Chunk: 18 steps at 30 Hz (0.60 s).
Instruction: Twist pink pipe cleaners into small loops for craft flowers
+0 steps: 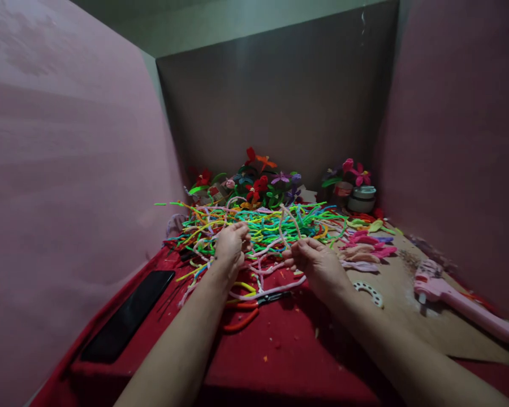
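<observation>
**Hands at the pipe-cleaner pile**

Right hand [318, 261] pinches a pale pipe cleaner [289, 221] looped upward; left hand [231, 244] curled, fingertips in the heap of coloured pipe cleaners [263, 226] on the tabletop [288, 350]; pliers [254, 308] between forearms; pink glue gun [458, 299] far right; phone [129, 316] left.

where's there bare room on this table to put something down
Bare red cloth lies in the near middle, between the two forearms, below the orange-handled pliers. A smaller bare patch of brown board sits between the white ring piece and the pink glue gun. The pipe cleaner pile and flowers crowd the back; the phone fills the left edge.
</observation>
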### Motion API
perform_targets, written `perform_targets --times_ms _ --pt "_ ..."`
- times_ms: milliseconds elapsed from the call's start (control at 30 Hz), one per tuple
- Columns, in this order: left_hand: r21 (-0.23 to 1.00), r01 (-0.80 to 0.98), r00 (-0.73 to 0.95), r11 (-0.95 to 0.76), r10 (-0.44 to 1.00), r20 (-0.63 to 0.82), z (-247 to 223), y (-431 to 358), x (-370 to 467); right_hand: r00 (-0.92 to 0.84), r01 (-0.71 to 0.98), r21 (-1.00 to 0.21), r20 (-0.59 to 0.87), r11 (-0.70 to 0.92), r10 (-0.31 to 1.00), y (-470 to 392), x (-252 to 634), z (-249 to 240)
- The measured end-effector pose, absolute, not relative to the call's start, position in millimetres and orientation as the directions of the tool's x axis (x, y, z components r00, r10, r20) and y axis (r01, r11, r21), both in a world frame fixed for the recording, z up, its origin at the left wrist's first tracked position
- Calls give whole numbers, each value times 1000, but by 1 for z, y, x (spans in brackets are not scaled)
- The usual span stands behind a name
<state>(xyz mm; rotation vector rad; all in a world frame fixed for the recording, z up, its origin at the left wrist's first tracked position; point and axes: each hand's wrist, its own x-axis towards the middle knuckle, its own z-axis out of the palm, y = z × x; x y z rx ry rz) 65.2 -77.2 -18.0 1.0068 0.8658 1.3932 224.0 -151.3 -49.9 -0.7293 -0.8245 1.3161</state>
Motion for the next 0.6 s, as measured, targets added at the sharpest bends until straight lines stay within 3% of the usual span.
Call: perform_targets --times_ms 100,200,400,600 --pt "961 -263 293 86 956 -6 -21 -91 78 23 -608 -790 74 73 997 -152 223 -51" --pt "977 -182 479 109 878 -9 -23 -102 91 -6 -608 -793 57 41 998 -154 222 -53" --pt "959 -283 393 -17 910 132 -25 -108 100 12 -516 -856 18 21 1000 -156 223 -57" --pt "946 -319 466 59 879 103 -30 -108 98 44 -354 -933 54 66 998 -158 221 -51"
